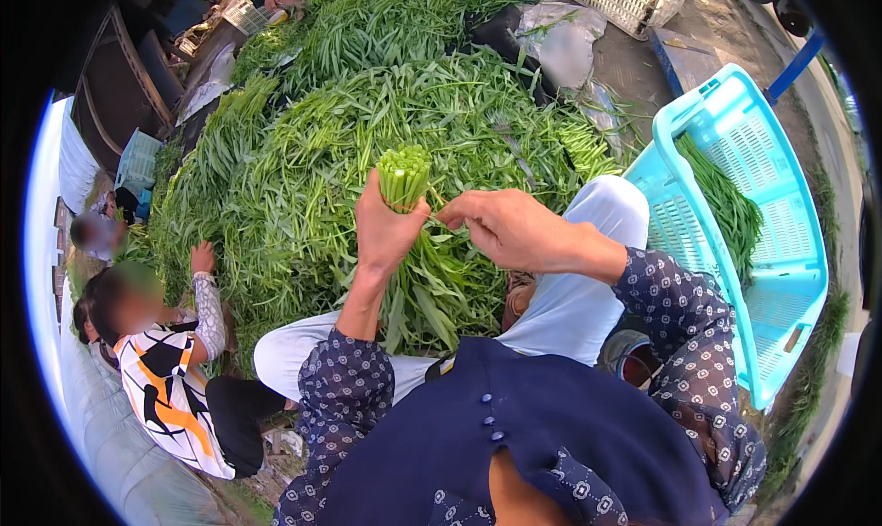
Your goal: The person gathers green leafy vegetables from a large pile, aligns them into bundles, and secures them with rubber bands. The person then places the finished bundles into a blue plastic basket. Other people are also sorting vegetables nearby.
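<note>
A bunch of water spinach point(402, 179) stands upright in my left hand point(381, 232), its pale cut stem ends facing up and its leaves hanging below the fist. My right hand point(514, 228) is beside it, thumb and forefinger pinched on a thin yellowish strand point(435, 196) that runs to the bunch. Whether the strand goes round the stems is hidden by my left hand. Beneath and beyond both hands spreads a large heap of loose water spinach point(312, 158), long narrow leaves tangled with stems.
At my right, a turquoise plastic basket point(675, 214) leans tilted, with greens point(726, 204) inside. A white crate point(629, 2) stands at the far right. To the left a co-worker point(170, 379) reaches into the heap; another person point(101, 227) sits farther off. My bent knees point(606, 214) flank the bunch.
</note>
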`<state>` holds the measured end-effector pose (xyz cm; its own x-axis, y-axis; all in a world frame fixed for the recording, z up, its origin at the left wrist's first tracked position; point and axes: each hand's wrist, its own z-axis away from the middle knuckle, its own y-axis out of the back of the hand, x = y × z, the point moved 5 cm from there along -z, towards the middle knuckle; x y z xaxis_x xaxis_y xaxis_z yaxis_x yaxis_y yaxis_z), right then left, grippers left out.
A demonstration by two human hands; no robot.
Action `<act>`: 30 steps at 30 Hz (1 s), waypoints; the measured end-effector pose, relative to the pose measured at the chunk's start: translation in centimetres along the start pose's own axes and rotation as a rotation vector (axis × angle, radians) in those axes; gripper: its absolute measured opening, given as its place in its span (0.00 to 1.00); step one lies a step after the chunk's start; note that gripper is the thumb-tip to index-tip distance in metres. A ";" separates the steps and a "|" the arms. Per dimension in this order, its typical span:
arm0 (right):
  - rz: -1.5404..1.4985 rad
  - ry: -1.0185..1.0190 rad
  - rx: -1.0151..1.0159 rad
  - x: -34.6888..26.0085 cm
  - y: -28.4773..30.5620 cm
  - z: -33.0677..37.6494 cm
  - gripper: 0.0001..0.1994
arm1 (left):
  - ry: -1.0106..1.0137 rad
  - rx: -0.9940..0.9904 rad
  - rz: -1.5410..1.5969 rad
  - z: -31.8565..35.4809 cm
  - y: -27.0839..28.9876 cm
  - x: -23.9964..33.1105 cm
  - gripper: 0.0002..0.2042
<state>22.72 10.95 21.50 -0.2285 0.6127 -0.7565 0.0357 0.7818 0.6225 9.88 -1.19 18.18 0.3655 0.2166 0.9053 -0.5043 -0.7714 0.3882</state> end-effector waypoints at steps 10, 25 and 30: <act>-0.259 0.012 0.625 -0.3 4.2 -1.7 0.07 | 0.072 -0.419 1.126 0.2 1.8 1.2 0.39; -0.156 0.029 0.690 -0.8 3.8 -3.6 0.03 | 0.133 -0.602 1.153 1.5 0.1 4.1 0.42; -0.191 0.033 0.491 -0.3 3.8 -2.8 0.28 | 0.126 -0.464 0.766 0.5 0.9 5.0 0.37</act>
<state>20.20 13.43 24.63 -0.3057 0.4559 -0.8359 0.4401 0.8462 0.3006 11.61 -1.12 22.98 -0.2750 -0.1719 0.9459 -0.8491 -0.4180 -0.3229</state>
